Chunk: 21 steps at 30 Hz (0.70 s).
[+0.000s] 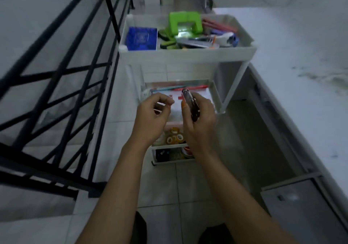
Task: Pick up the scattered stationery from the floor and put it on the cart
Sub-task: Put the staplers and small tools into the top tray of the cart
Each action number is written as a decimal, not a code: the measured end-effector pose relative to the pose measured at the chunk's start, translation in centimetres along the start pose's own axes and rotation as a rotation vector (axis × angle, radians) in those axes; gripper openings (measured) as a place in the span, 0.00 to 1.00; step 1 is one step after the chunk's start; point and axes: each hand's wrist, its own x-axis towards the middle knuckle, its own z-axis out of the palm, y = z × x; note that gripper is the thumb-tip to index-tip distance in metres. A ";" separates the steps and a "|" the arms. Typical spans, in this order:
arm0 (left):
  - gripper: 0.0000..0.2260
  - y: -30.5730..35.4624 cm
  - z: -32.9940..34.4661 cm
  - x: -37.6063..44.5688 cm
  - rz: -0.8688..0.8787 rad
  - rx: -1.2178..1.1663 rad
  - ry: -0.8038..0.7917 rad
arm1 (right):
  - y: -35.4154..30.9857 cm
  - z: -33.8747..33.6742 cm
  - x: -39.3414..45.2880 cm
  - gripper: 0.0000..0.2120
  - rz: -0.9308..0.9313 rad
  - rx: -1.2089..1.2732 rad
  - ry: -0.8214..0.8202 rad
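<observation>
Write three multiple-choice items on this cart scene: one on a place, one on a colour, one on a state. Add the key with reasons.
1. Where does the hole punch sit?
A. On the floor
B. In the cart's top tray
C. On the lowest shelf

2. What colour is the box at the top tray's left end?
A. Blue
B. Red
C. Yellow

3. What is the right hand doing?
A. Resting flat on the counter
B. Hanging empty
C. Gripping a dark stapler-like tool

Key:
1 B, the green punch lies among the stationery inside the top tray.
2 A, the box is plainly blue.
3 C, the fingers curl round the dark tool above the middle shelf, while the left hand pinches something small and red.
</observation>
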 end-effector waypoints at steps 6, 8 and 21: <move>0.14 8.3 -1.7 2.3 0.000 0.060 0.000 | -6.9 -3.9 4.8 0.12 0.074 -0.045 -0.084; 0.12 10.4 -1.9 3.2 0.009 0.120 0.023 | -8.4 -5.1 6.5 0.12 0.104 -0.050 -0.132; 0.19 12.8 -3.5 8.0 -0.280 0.738 -0.184 | -11.6 -8.8 15.4 0.13 0.173 -0.323 -0.508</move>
